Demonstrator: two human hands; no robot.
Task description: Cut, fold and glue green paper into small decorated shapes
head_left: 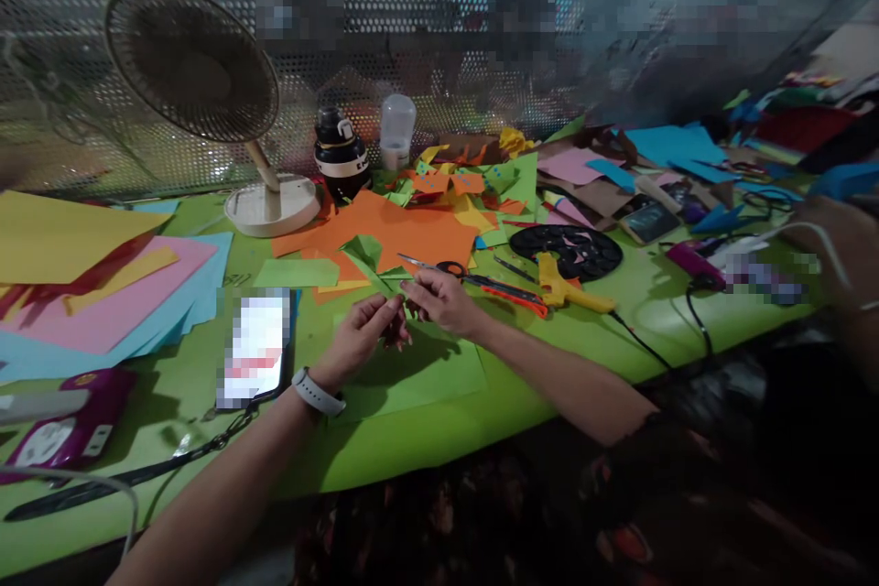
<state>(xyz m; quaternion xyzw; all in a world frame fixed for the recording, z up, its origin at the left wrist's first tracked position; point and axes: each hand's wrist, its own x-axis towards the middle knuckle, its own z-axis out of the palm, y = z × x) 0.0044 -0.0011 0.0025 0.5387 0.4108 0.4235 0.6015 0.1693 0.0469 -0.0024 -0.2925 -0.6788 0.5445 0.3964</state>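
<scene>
Folded green paper (363, 255): stood up at a slant between the fingertips, above the desk (385, 458), with its near end gripped and its creased far end over the edge of the orange sheets (418, 224).
Left hand (371, 325): thumb and fingers pinched the near end of the folded piece; a pale wristband (318, 392) circled the wrist.
Right hand (439, 300): narrowed in a pinch at the same end, fingertips beside those of the left.
Green sheet (426, 385): lay flat under both hands, partly in their shadow.
Scissors (416, 262): showed just beyond the right hand, blades pointing left, partly hidden by it.
Cutter (515, 298): orange and black, lay right of the scissors, near the yellow glue gun (573, 294).
Black tray (604, 249): sat behind the glue gun.
Phone (261, 339): lay left of the left hand, screen lit but blurred out, close to a dark strap (130, 479).
Left side: yellow paper (75, 238) rested over pink and blue sheets; a purple device (110, 403) lay nearer.
Back: a fan (192, 64), a black bottle (341, 167) and a clear container (396, 124) stood before a perforated screen (439, 46).
Right edge: another person's arm (834, 238), blurred, reached over the desk.
</scene>
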